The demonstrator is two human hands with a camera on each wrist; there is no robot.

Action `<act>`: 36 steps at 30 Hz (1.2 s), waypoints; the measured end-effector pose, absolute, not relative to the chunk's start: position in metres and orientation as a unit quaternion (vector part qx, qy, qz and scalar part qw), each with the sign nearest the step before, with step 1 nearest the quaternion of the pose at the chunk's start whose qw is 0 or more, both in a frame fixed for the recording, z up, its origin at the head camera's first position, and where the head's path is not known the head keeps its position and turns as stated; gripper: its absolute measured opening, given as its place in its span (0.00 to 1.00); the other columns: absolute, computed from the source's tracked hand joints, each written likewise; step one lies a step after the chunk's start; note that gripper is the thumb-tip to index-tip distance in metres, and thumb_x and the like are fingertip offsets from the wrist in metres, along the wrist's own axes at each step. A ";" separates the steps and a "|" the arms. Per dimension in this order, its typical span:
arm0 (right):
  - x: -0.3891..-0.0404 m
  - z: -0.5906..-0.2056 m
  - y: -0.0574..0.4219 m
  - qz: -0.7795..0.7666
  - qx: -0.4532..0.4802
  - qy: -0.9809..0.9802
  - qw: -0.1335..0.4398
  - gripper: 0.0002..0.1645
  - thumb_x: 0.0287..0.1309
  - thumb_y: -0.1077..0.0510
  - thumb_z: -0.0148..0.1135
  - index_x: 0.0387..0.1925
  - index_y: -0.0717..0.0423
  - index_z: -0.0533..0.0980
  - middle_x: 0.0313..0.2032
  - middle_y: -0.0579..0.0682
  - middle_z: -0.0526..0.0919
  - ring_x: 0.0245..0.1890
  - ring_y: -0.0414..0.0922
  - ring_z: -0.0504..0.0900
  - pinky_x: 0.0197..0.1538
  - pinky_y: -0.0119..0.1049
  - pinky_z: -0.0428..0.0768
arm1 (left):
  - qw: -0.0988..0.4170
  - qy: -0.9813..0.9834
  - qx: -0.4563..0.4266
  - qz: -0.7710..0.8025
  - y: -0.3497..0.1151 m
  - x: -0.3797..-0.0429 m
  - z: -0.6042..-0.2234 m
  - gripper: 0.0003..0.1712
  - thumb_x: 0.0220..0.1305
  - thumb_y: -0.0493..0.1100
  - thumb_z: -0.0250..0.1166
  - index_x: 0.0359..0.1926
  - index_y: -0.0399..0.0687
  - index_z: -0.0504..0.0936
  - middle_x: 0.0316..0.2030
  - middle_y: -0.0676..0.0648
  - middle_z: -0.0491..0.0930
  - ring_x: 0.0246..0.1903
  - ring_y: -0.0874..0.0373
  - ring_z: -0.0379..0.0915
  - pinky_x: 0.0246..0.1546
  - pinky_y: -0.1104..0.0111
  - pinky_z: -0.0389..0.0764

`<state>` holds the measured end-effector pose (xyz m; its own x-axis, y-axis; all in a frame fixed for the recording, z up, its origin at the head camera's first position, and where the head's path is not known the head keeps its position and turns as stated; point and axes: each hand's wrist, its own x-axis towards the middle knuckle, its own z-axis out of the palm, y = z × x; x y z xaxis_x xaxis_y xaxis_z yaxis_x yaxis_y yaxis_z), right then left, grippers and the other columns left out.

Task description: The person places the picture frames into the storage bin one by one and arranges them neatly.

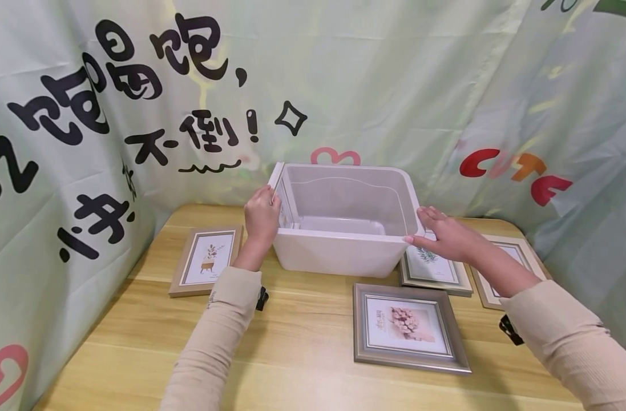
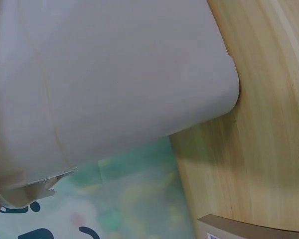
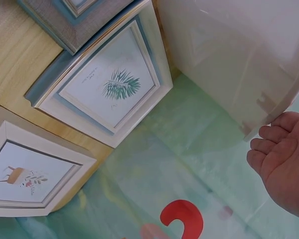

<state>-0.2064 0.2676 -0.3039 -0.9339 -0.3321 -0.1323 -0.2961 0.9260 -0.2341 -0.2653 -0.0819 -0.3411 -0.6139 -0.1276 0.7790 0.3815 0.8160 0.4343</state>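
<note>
on the light wood-grain table (image 1: 292, 354), the white rectangular plastic bin (image 1: 338, 254) stands between both hands. the left hand (image 1: 261, 220) grips its left rim, fingers curled; the right hand (image 1: 448, 237) touches its right rim, fingers extended, thumb spread at the near corner.
</note>
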 end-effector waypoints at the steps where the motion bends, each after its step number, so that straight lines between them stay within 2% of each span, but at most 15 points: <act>1: -0.206 -0.304 0.268 -0.106 -0.161 0.977 0.085 0.55 0.58 0.32 0.49 0.69 0.69 0.48 0.68 0.72 0.49 0.68 0.68 0.49 0.63 0.66 0.55 | 0.429 -0.852 -0.073 -0.293 -0.082 -0.265 -0.341 0.06 0.53 0.28 0.61 0.32 0.27 0.82 0.39 0.34 0.83 0.40 0.41 0.81 0.40 0.60 0.83; 11: -0.207 -0.304 0.267 -0.105 -0.161 0.977 0.088 0.55 0.58 0.32 0.49 0.69 0.68 0.47 0.68 0.72 0.49 0.67 0.68 0.49 0.63 0.66 0.55 | 0.378 -0.879 -0.052 -0.286 -0.083 -0.265 -0.339 0.06 0.55 0.30 0.61 0.32 0.29 0.83 0.41 0.34 0.83 0.42 0.42 0.81 0.45 0.58 0.81; 18: -0.207 -0.305 0.266 -0.108 -0.159 0.978 0.083 0.54 0.59 0.33 0.49 0.69 0.68 0.47 0.68 0.72 0.49 0.68 0.68 0.49 0.64 0.65 0.55 | 0.345 -0.904 -0.051 -0.248 -0.084 -0.262 -0.335 0.07 0.56 0.34 0.63 0.31 0.30 0.84 0.42 0.35 0.83 0.41 0.42 0.81 0.42 0.57 0.81; 23: -0.207 -0.305 0.266 -0.107 -0.161 0.978 0.081 0.53 0.59 0.33 0.49 0.69 0.68 0.47 0.68 0.72 0.49 0.68 0.67 0.49 0.64 0.65 0.55 | 0.310 -0.910 -0.064 -0.269 -0.090 -0.259 -0.330 0.13 0.60 0.40 0.62 0.35 0.31 0.84 0.43 0.34 0.82 0.41 0.41 0.81 0.43 0.57 0.81; 25: -0.207 -0.305 0.266 -0.106 -0.161 0.978 0.080 0.53 0.59 0.33 0.49 0.69 0.68 0.47 0.68 0.72 0.49 0.68 0.67 0.49 0.64 0.64 0.55 | 0.308 -0.899 -0.078 -0.301 -0.095 -0.258 -0.329 0.16 0.62 0.42 0.60 0.40 0.31 0.83 0.46 0.33 0.80 0.45 0.41 0.80 0.47 0.57 0.80; 30: -0.207 -0.305 0.267 -0.102 -0.159 0.979 0.080 0.54 0.59 0.32 0.48 0.69 0.68 0.47 0.68 0.72 0.49 0.68 0.68 0.49 0.64 0.65 0.54 | 0.372 -0.849 -0.136 -0.348 -0.111 -0.255 -0.329 0.21 0.63 0.41 0.57 0.53 0.30 0.75 0.54 0.34 0.74 0.56 0.42 0.72 0.58 0.57 0.71; 34: -0.206 -0.305 0.267 -0.106 -0.157 0.979 0.080 0.54 0.59 0.32 0.48 0.69 0.68 0.47 0.68 0.71 0.48 0.68 0.68 0.48 0.64 0.66 0.54 | 0.431 -0.821 -0.186 -0.325 -0.128 -0.251 -0.332 0.21 0.61 0.38 0.58 0.53 0.30 0.76 0.54 0.32 0.74 0.58 0.40 0.70 0.60 0.54 0.69; 36: -0.206 -0.305 0.268 -0.107 -0.157 0.978 0.081 0.54 0.59 0.32 0.48 0.69 0.67 0.47 0.68 0.71 0.48 0.68 0.67 0.48 0.64 0.66 0.54 | 0.443 -0.814 -0.201 -0.317 -0.135 -0.249 -0.334 0.21 0.60 0.37 0.58 0.52 0.29 0.76 0.53 0.31 0.74 0.58 0.39 0.69 0.60 0.52 0.69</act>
<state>-0.2055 0.2676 -0.3054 -0.9379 -0.3238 -0.1243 -0.2892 0.9279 -0.2353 -0.2489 -0.1355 -0.3337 -0.5273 0.0466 0.8484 0.6085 0.7176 0.3388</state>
